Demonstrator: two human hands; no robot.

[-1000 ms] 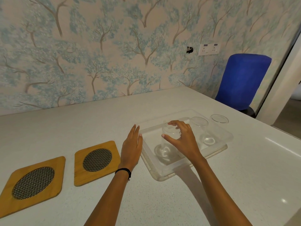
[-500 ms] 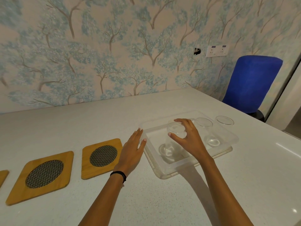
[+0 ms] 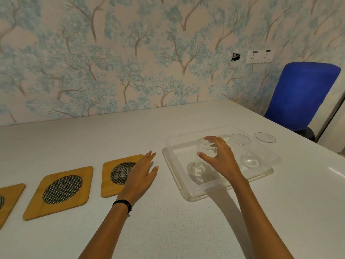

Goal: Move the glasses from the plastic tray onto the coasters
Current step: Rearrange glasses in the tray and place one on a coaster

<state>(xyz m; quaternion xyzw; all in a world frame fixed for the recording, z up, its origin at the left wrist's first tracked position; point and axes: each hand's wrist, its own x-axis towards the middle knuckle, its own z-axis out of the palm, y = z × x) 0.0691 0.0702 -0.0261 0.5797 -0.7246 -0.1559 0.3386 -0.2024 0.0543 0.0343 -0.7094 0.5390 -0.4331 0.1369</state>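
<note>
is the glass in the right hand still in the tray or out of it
In the tray. The glass stands upright with its base inside the tray walls; the right hand grips its rim.

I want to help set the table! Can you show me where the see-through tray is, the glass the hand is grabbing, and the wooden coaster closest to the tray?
plastic tray (image 3: 194, 189): head view, near front rim.
held glass (image 3: 203, 161): head view, side wall.
nearest coaster (image 3: 108, 182): head view, wooden border.
</note>
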